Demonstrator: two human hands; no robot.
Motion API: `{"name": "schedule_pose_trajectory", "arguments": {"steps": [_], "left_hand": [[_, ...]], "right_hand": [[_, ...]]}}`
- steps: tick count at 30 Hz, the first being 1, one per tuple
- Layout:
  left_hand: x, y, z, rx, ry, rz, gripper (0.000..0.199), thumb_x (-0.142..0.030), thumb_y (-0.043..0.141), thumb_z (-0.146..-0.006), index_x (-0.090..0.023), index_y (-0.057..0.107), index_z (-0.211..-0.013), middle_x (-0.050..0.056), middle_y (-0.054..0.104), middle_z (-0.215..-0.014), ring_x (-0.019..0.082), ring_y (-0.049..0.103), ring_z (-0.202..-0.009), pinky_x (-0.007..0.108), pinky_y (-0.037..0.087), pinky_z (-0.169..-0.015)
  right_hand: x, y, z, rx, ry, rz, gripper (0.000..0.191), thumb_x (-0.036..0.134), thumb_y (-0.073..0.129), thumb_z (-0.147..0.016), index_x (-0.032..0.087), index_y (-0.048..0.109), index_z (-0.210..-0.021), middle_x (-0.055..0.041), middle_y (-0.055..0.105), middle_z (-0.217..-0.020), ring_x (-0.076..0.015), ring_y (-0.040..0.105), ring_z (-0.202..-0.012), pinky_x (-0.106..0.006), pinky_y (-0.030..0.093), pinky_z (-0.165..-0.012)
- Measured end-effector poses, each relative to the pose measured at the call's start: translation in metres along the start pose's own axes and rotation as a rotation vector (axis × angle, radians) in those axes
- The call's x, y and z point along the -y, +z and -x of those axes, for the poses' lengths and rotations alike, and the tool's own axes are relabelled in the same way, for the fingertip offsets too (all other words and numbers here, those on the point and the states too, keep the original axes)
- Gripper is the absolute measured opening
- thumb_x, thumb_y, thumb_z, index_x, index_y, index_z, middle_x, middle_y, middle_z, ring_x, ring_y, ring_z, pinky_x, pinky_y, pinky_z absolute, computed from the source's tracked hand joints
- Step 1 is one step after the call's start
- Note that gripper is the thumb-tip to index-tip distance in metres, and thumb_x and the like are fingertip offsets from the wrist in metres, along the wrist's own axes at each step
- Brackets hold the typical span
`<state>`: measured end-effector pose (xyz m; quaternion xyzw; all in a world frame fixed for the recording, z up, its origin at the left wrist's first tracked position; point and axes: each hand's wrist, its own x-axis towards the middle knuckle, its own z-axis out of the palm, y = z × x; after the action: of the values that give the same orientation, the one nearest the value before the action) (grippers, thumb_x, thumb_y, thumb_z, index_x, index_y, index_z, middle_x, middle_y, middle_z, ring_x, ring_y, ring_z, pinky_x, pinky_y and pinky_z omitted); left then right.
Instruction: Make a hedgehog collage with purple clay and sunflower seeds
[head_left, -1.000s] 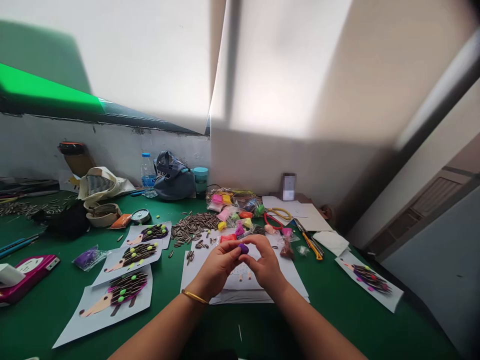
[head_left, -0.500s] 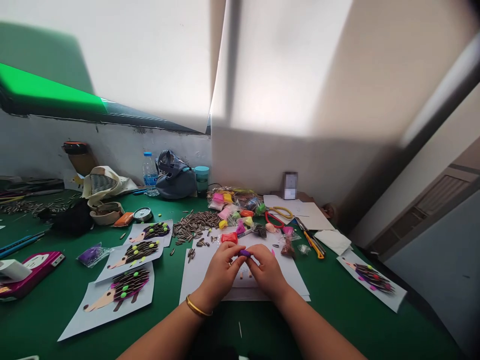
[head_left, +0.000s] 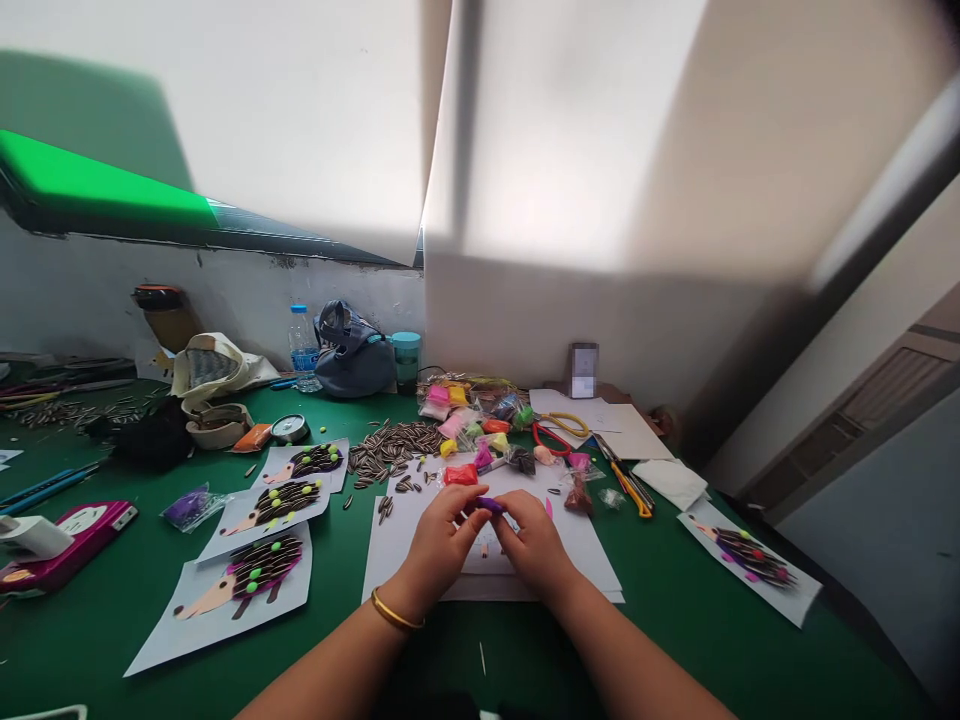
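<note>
A small piece of purple clay (head_left: 491,505) is pinched between the fingertips of both hands. My left hand (head_left: 442,535) grips its left side, and a gold bangle circles that wrist. On the other side, my right hand (head_left: 534,540) has its thumb and forefinger on the clay. Both hands are above stacked white paper (head_left: 577,555), whose drawing they partly cover. Just beyond the fingers lies a red clay packet (head_left: 460,475). Striped seeds (head_left: 394,448) are heaped behind the paper, to the left.
Hedgehog pictures lie at left (head_left: 255,580) and right (head_left: 750,560). Scissors (head_left: 562,425), a yellow-handled tool (head_left: 637,495) and bagged clay (head_left: 454,405) are beyond the paper. A bottle (head_left: 303,350), blue bag (head_left: 352,350) and phone (head_left: 583,370) stand by the wall.
The purple clay looks slightly longer between my fingertips. My hands stay nearly in place, and the view has shifted slightly, with the table items appearing a little farther right.
</note>
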<state>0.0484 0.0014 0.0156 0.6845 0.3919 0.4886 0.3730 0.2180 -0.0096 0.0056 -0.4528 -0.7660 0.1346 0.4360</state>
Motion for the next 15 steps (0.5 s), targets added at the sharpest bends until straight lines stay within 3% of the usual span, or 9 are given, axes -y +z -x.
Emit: {"name": "schedule_pose_trajectory", "arguments": {"steps": [4, 9, 12, 15], "left_hand": [[-0.0034, -0.0001, 0.0001, 0.008, 0.035, -0.038, 0.016, -0.032, 0.067, -0.084, -0.024, 0.075, -0.096, 0.007, 0.063, -0.094, 0.022, 0.059, -0.088, 0.031, 0.048, -0.072], [-0.0061, 0.0009, -0.0033, -0.054, -0.150, 0.255, 0.013, -0.032, 0.073, -0.078, -0.020, 0.070, -0.080, 0.004, 0.068, -0.079, 0.021, 0.063, -0.077, 0.033, 0.049, -0.074], [-0.0062, 0.0013, -0.0038, -0.039, -0.226, 0.341, 0.019, -0.035, 0.073, -0.077, -0.020, 0.069, -0.087, 0.003, 0.068, -0.077, 0.020, 0.063, -0.074, 0.032, 0.049, -0.071], [-0.0024, 0.0024, -0.0025, -0.019, -0.194, 0.282, 0.028, -0.037, 0.072, -0.078, -0.021, 0.072, -0.101, 0.006, 0.070, -0.090, 0.021, 0.063, -0.080, 0.032, 0.050, -0.073]], "right_hand": [[0.0031, 0.0007, 0.0011, -0.007, -0.027, 0.088, 0.012, 0.022, 0.055, -0.087, 0.020, 0.063, -0.078, -0.0022, 0.062, -0.074, -0.0197, 0.056, -0.076, -0.034, 0.041, -0.074], [0.0052, -0.0002, 0.0021, -0.010, -0.008, -0.031, 0.015, 0.034, 0.062, -0.088, 0.022, 0.065, -0.098, -0.0032, 0.068, -0.089, -0.0208, 0.060, -0.086, -0.036, 0.044, -0.081], [0.0027, -0.0007, 0.0024, -0.041, 0.013, -0.070, 0.017, 0.035, 0.058, -0.092, 0.023, 0.065, -0.101, -0.0041, 0.068, -0.091, -0.0213, 0.061, -0.087, -0.036, 0.046, -0.081], [-0.0010, 0.0002, 0.0032, -0.086, 0.024, -0.086, 0.016, 0.032, 0.054, -0.093, 0.023, 0.065, -0.101, -0.0052, 0.068, -0.092, -0.0218, 0.062, -0.088, -0.036, 0.048, -0.081]]}}
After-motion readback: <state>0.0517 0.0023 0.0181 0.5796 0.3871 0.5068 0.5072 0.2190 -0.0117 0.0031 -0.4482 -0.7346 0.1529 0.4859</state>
